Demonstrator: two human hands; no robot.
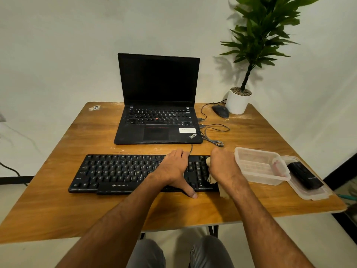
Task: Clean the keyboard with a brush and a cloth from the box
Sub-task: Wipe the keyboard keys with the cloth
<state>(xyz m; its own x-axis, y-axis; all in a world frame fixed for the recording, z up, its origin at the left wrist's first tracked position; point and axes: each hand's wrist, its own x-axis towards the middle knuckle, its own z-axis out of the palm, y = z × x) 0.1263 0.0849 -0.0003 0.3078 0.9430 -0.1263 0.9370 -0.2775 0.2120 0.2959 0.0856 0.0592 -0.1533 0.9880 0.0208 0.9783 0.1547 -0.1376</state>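
Head view shows a wooden table (58,190) on which everything is laid out, and places are given here from the black keyboard (119,173) lying across its near middle. Behind the keyboard an open laptop (158,105) is set with its screen dark; further back and to the right a potted plant (239,101) and a mouse (220,111) are seen, with cables looped between laptop and keyboard. Just beside the keyboard's right end a clear plastic box (260,167) is placed, and beyond it, on what looks like the box's lid (313,192), a dark object is rested; it may be the brush, though this cannot be told for certain. The left hand (173,171) is laid flat on the keyboard's right-centre, fingers straight over the far edge and thumb stretched over the near edge onto the table, so that the board is steadied. The right hand (222,167) is closed in a fist over the number-pad end, and a pale cloth (212,178) is gripped in it, a corner hanging down past the near edge. The wiping step is judged to be in hand. It would be done well if the board were kept pinned, light pressure were used so keys are not dislodged, and the cloth were drawn in rows along the keys, with its loose corner kept bunched clear of the gaps.
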